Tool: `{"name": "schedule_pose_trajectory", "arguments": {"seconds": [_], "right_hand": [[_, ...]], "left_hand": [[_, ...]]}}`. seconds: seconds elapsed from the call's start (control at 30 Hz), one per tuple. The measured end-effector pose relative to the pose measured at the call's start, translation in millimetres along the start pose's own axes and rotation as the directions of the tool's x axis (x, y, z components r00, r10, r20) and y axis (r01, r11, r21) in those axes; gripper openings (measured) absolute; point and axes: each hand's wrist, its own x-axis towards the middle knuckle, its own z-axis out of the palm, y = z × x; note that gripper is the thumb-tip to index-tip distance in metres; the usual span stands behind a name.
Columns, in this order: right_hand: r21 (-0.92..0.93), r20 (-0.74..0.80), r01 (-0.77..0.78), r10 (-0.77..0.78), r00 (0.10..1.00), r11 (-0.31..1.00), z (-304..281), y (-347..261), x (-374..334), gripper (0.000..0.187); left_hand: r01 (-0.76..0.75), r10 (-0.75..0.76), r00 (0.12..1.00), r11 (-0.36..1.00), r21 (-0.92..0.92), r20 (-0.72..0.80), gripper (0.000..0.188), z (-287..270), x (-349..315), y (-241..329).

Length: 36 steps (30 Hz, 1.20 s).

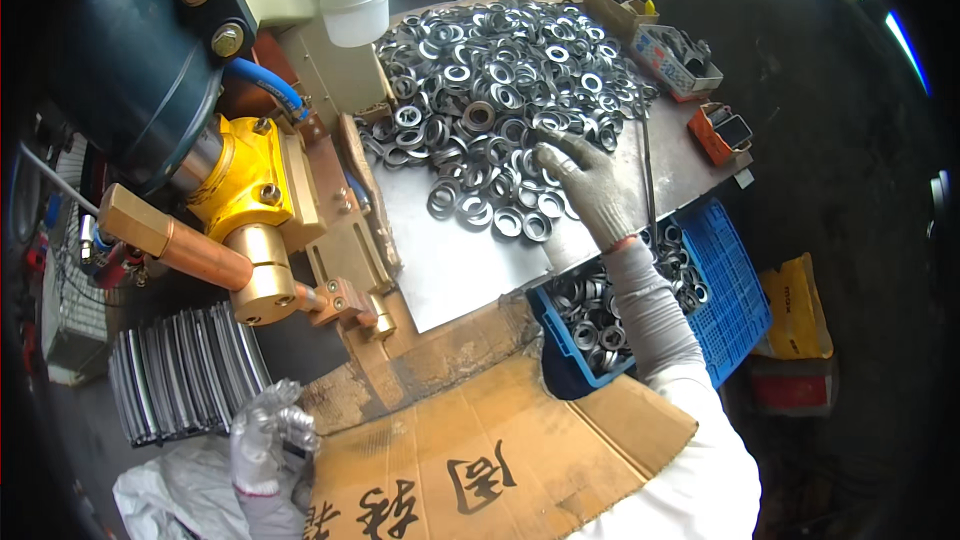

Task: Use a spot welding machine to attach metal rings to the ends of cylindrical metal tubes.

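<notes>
Presently on the bench: metal rings point(490, 90), one large heap, loose, mostly grey, covering the upper part of a bare metal sheet point(450, 285). Further rings, a smaller lot, in a blue crate point(728, 290) below the sheet's right-hand edge.

Right hand point(598, 195), gloved: reaching over the crate to the heap's near right side; fingers stretched forward among the rings; whether one is pinched, cannot tell. Left hand point(265, 437), gloved: low, beside the left edge of a cardboard sheet point(420, 450); fingers bent; whether together on anything, cannot tell.

To the left: machine with yellow block point(245, 170) and copper-coloured bar point(205, 252); no ring made out at its tip. Below it, a row of dark strips point(185, 375).

Progress, by judgement: the larger share of the rings lies unsorted on the metal sheet, so much appears left. Crated rings may be finished or waiting; their condition does not show which.
</notes>
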Motion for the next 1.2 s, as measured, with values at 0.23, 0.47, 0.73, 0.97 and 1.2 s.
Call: {"name": "schedule_pose_trajectory", "arguments": {"seconds": [0.23, 0.47, 0.73, 0.97, 1.2], "right_hand": [[-0.399, 0.282, 0.474, -0.387, 0.878, 0.785, 82, -2, 54, 0.065], [-0.497, 0.561, 0.678, -0.395, 0.727, 0.541, 220, -1, 166, 0.070], [-0.430, 0.821, 0.817, -0.211, 0.531, 0.385, 228, 10, 189, 0.055], [-0.444, 0.876, 0.857, -0.077, 0.477, 0.261, 156, -48, 150, 0.034], [-0.505, 0.742, 0.736, -0.209, 0.637, 0.451, 222, -4, 179, 0.062]], "left_hand": [[0.275, -0.190, 0.961, 0.728, 0.628, -0.201, 0.055, 92, 57, -40], [0.353, -0.216, 0.926, 0.785, 0.508, -0.310, 0.058, 101, 53, -42], [0.415, -0.295, 0.903, 0.787, 0.456, -0.313, 0.053, 94, 46, -51], [0.367, -0.242, 0.914, 0.837, 0.405, -0.326, 0.051, 88, 34, -62], [0.307, -0.215, 0.949, 0.789, 0.532, -0.230, 0.043, 93, 42, -55]]}}
